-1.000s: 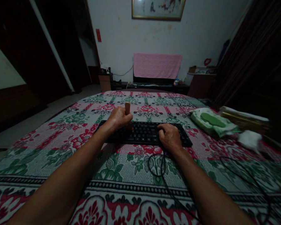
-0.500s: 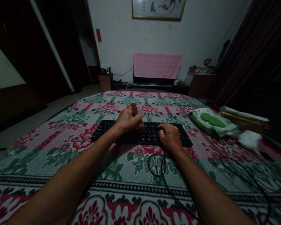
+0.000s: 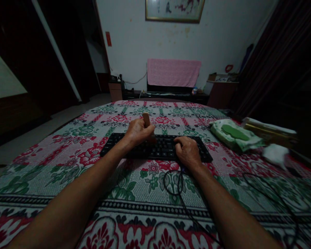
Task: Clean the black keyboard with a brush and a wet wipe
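Black keyboard [image 3: 166,148] sits right under both grips. Left grip [image 3: 138,132] is wrapped tight round a brown-handled tool [image 3: 146,119], handle poking up out of the fist, bottom end too dim to make out. Right grip [image 3: 188,151] is curled over the keyboard, can't tell if it's pinching it. Black cable [image 3: 180,193] loops just nearer than that one, green-and-white packet [image 3: 235,134] off to its right.

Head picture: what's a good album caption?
Left hand grips a brown handle over a black keyboard; the right hand rests on its right part.
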### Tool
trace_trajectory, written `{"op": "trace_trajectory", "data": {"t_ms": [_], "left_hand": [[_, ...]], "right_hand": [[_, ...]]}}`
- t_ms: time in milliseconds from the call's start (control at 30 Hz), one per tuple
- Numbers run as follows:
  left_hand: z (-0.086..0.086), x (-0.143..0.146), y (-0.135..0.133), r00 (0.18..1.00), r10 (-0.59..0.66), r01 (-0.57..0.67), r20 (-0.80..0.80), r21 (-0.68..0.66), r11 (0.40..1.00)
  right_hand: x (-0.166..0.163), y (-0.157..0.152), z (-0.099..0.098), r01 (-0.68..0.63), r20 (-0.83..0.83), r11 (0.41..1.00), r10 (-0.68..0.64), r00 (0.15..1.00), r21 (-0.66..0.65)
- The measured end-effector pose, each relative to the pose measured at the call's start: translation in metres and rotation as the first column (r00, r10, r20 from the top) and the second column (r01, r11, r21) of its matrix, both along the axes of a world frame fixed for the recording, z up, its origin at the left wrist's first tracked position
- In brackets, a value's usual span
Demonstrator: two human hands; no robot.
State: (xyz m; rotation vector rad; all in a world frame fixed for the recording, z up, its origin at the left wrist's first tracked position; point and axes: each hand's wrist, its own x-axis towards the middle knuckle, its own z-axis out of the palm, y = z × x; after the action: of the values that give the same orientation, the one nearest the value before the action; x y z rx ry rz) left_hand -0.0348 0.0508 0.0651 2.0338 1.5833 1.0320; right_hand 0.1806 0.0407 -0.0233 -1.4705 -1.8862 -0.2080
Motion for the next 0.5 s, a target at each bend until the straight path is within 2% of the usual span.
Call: {"op": "trace_trajectory", "data": {"t_ms": [133, 233, 333, 433, 500], "left_hand": [[-0.014, 0.008, 0.003, 0.983, -0.106, 0.107, 0.147, 0.006, 0.994], [-0.022, 0.011, 0.005, 0.975, -0.144, 0.152, 0.172, -0.035, 0.988], [-0.019, 0.006, 0.007, 0.995, -0.078, 0.082, 0.068, -0.06, 0.995], [-0.009, 0.001, 0.005, 0.999, 0.015, -0.017, -0.052, -0.023, 1.0], [-0.006, 0.001, 0.003, 0.998, 0.03, -0.031, -0.05, -0.004, 1.0]], "right_hand": [[-0.001, -0.001, 0.001, 0.01, 0.014, 1.0, -0.009, 1.0, -0.005], [-0.001, -0.001, 0.002, 0.01, 0.02, 1.0, -0.01, 1.0, -0.009], [-0.001, -0.002, 0.003, 0.007, 0.009, 1.0, -0.006, 1.0, -0.012], [-0.001, -0.002, 0.003, 0.003, -0.005, 1.0, -0.003, 1.0, -0.011], [-0.001, -0.002, 0.002, 0.0, -0.007, 1.0, 0.0, 1.0, -0.009]]}}
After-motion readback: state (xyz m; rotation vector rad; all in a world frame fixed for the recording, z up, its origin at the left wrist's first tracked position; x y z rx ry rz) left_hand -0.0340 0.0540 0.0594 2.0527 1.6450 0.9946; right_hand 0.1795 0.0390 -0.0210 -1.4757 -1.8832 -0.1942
